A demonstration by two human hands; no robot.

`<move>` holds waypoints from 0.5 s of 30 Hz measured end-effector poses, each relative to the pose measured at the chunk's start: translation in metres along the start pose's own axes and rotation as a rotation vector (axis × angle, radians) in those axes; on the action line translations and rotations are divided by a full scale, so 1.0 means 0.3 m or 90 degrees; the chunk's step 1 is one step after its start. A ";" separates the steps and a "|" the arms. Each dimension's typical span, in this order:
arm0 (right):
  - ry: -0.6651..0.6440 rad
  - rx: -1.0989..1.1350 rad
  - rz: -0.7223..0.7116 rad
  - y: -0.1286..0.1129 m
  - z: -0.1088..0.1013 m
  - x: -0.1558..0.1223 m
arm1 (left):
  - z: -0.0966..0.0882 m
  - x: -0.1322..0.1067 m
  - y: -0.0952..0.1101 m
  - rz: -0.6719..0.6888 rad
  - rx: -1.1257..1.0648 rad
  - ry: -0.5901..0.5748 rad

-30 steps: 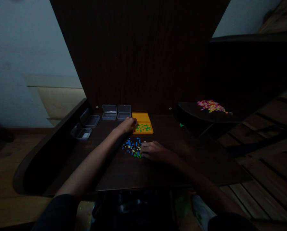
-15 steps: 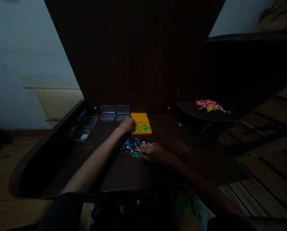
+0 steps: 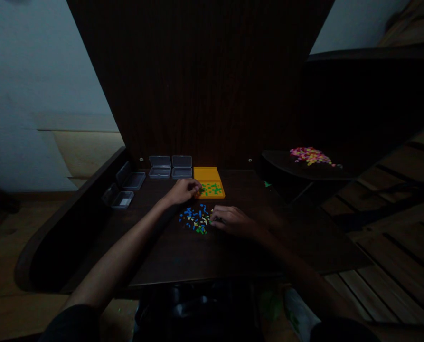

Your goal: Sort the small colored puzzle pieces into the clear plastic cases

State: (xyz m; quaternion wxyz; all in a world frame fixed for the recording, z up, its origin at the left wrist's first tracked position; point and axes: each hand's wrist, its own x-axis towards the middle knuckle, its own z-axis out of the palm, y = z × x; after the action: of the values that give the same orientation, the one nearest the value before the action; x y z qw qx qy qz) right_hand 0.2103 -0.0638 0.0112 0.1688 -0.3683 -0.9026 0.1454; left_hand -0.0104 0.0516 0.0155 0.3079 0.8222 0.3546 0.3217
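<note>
My left hand is at the left edge of an open orange box, its fingertips pinched together over the rim. Whatever they hold, if anything, is too small to make out. Small green pieces lie scattered in the box's near half. In front of the box is a loose pile of small blue pieces, mixed with pale and green ones. My right hand rests at the pile's right side, thumb and fingers closed on a small green piece that shows at the tips.
Clear plastic boxes with raised lids stand along the back left, including one box, and along the left wall, including another. Pink and yellow pieces lie on a raised corner shelf at right. The dark table has a raised left side.
My left hand has drawn back slightly toward me and left, uncovering more of the box's left side. My right hand has shifted a little right, and a green piece now shows at its fingertips.
</note>
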 end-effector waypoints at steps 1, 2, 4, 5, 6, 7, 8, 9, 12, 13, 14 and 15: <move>0.028 0.016 -0.005 0.010 -0.008 0.004 | 0.009 -0.020 0.007 -0.012 -0.081 -0.026; 0.055 0.031 -0.009 0.021 -0.016 0.010 | 0.021 -0.039 0.014 -0.022 -0.160 -0.054; 0.105 0.058 -0.010 0.040 -0.034 0.023 | 0.048 -0.073 0.028 -0.049 -0.295 -0.082; 0.128 0.070 -0.008 0.048 -0.041 0.030 | 0.063 -0.086 0.035 -0.067 -0.351 -0.088; 0.148 0.081 -0.004 0.055 -0.048 0.037 | 0.077 -0.097 0.042 -0.084 -0.402 -0.090; 0.165 0.090 -0.002 0.061 -0.054 0.044 | 0.090 -0.106 0.049 -0.099 -0.445 -0.093; 0.179 0.095 -0.001 0.067 -0.058 0.050 | 0.102 -0.112 0.056 -0.111 -0.479 -0.095; 0.190 0.097 -0.001 0.071 -0.060 0.055 | 0.112 -0.117 0.062 -0.121 -0.501 -0.093; 0.204 0.086 0.011 0.081 -0.059 0.066 | 0.133 -0.124 0.077 -0.144 -0.516 -0.058; 0.206 0.084 0.018 0.082 -0.057 0.068 | 0.138 -0.125 0.079 -0.152 -0.515 -0.041; 0.206 0.085 0.025 0.083 -0.055 0.070 | 0.141 -0.126 0.080 -0.159 -0.513 -0.024; 0.205 0.090 0.032 0.084 -0.052 0.071 | 0.145 -0.127 0.081 -0.165 -0.510 -0.010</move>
State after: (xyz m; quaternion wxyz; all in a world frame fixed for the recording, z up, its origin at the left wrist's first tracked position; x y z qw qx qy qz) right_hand 0.2179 -0.0291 0.0199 0.3330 -0.3962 -0.8421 0.1517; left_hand 0.0107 -0.0038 -0.0048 0.6436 0.5886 0.2997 0.3867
